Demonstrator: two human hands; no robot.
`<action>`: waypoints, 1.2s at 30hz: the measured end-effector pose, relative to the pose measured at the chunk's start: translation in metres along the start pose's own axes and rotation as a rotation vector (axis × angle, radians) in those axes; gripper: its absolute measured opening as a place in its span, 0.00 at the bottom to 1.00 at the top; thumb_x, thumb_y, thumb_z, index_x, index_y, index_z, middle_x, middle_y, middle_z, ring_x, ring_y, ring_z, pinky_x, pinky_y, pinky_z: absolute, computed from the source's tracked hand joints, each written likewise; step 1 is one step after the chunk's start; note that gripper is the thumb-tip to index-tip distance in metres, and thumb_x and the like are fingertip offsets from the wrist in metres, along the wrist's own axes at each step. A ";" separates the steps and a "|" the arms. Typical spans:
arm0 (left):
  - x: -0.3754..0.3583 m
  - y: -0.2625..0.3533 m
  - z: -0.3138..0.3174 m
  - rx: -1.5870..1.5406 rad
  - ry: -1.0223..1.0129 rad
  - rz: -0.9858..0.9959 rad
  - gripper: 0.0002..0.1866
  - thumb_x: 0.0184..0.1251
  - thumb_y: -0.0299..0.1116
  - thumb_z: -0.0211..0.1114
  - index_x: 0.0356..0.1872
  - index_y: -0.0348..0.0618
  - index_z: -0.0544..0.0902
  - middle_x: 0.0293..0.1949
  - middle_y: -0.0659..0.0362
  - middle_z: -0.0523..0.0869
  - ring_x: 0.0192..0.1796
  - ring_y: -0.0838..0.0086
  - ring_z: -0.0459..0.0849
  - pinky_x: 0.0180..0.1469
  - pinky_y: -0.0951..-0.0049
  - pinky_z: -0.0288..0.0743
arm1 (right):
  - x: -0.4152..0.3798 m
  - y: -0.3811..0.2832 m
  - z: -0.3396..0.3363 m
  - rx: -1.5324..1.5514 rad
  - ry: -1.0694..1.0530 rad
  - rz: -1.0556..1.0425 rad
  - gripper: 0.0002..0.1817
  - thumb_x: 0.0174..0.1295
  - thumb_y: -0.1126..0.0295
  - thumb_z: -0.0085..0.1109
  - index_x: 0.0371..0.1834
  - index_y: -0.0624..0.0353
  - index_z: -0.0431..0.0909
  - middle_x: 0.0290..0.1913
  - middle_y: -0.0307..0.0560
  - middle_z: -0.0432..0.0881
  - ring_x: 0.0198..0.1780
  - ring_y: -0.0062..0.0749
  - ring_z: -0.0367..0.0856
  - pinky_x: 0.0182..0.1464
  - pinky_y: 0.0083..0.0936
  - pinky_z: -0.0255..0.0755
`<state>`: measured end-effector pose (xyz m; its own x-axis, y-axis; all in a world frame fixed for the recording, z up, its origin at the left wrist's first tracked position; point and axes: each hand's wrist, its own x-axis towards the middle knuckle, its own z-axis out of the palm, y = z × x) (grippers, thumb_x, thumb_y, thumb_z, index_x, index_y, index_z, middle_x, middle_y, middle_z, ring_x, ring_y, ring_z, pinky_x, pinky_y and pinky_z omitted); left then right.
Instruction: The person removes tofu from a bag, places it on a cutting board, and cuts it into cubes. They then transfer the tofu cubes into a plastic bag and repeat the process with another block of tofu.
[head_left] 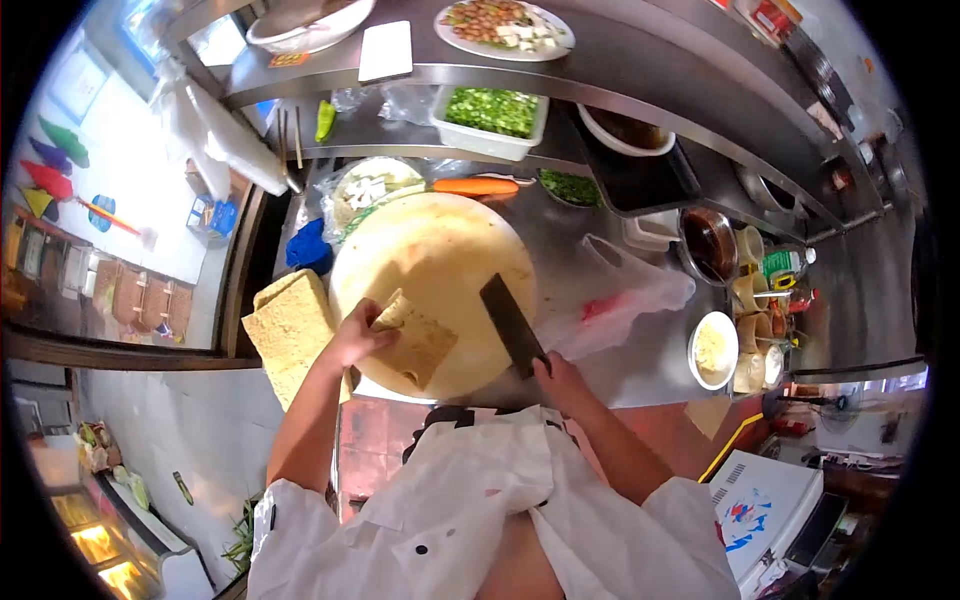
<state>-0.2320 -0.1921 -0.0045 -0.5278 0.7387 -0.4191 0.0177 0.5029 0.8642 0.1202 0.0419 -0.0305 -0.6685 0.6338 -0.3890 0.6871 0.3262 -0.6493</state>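
On the round cutting board [440,230] lies a tan, flat sheet of food [425,350], perhaps tofu skin or flatbread. My left hand [362,335] grips its left edge, where part of it is folded up. A cleaver [510,322] with a dark blade is in my right hand [560,382], fingers wrapped round the handle. The blade slants up and left over the board's right side, apart from the sheet. Left of the board, a stack of similar tan sheets [293,330] sits close to my left forearm.
Behind the board are a carrot [475,187], a plate of white pieces [375,190] and a tub of chopped greens [490,115]. A plastic bag [630,300] and a white bowl [713,350] stand right. Steel shelves [620,75] overhang the back.
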 end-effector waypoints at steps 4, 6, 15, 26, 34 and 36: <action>0.041 -0.051 0.034 0.516 0.299 0.289 0.27 0.59 0.36 0.78 0.58 0.38 0.80 0.52 0.40 0.83 0.54 0.43 0.82 0.58 0.49 0.77 | 0.009 0.007 -0.013 -0.035 -0.008 -0.111 0.19 0.78 0.55 0.53 0.48 0.63 0.74 0.36 0.70 0.85 0.41 0.72 0.84 0.44 0.61 0.76; 0.020 -0.022 0.044 0.643 0.421 0.452 0.25 0.59 0.32 0.76 0.58 0.38 0.80 0.53 0.41 0.81 0.56 0.43 0.80 0.59 0.50 0.76 | 0.007 0.009 -0.021 0.022 0.012 -0.120 0.18 0.78 0.56 0.53 0.49 0.63 0.74 0.34 0.69 0.85 0.39 0.71 0.84 0.43 0.61 0.76; -0.066 -0.026 0.092 0.446 0.614 0.314 0.20 0.67 0.25 0.73 0.57 0.35 0.78 0.52 0.46 0.83 0.57 0.53 0.81 0.63 0.58 0.75 | 0.049 -0.033 -0.046 -0.078 0.090 -0.430 0.23 0.76 0.62 0.53 0.70 0.59 0.69 0.54 0.62 0.82 0.52 0.59 0.84 0.50 0.51 0.80; -0.136 -0.004 0.124 0.259 0.261 0.101 0.12 0.69 0.28 0.73 0.50 0.38 0.85 0.48 0.51 0.89 0.51 0.60 0.88 0.56 0.64 0.82 | 0.130 -0.064 0.067 -0.386 0.015 -0.497 0.28 0.71 0.69 0.50 0.76 0.54 0.72 0.66 0.59 0.76 0.62 0.55 0.81 0.61 0.47 0.77; -0.095 -0.023 0.147 0.087 -0.247 0.227 0.17 0.68 0.29 0.72 0.56 0.39 0.81 0.44 0.51 0.88 0.47 0.61 0.88 0.55 0.64 0.81 | 0.088 -0.011 0.038 -0.366 0.372 -0.425 0.29 0.65 0.66 0.63 0.71 0.55 0.74 0.65 0.55 0.76 0.69 0.56 0.72 0.71 0.49 0.68; -0.076 -0.026 0.161 0.057 -0.447 0.178 0.24 0.68 0.30 0.71 0.64 0.39 0.77 0.49 0.48 0.87 0.51 0.59 0.87 0.56 0.60 0.81 | 0.072 0.026 0.005 -0.311 0.553 -0.216 0.29 0.66 0.61 0.66 0.70 0.53 0.76 0.68 0.56 0.75 0.71 0.56 0.71 0.74 0.52 0.63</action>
<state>-0.0552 -0.1889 -0.0397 -0.0965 0.9295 -0.3559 0.1277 0.3662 0.9217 0.0888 0.0923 -0.0786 -0.6130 0.7706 0.1746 0.6594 0.6207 -0.4242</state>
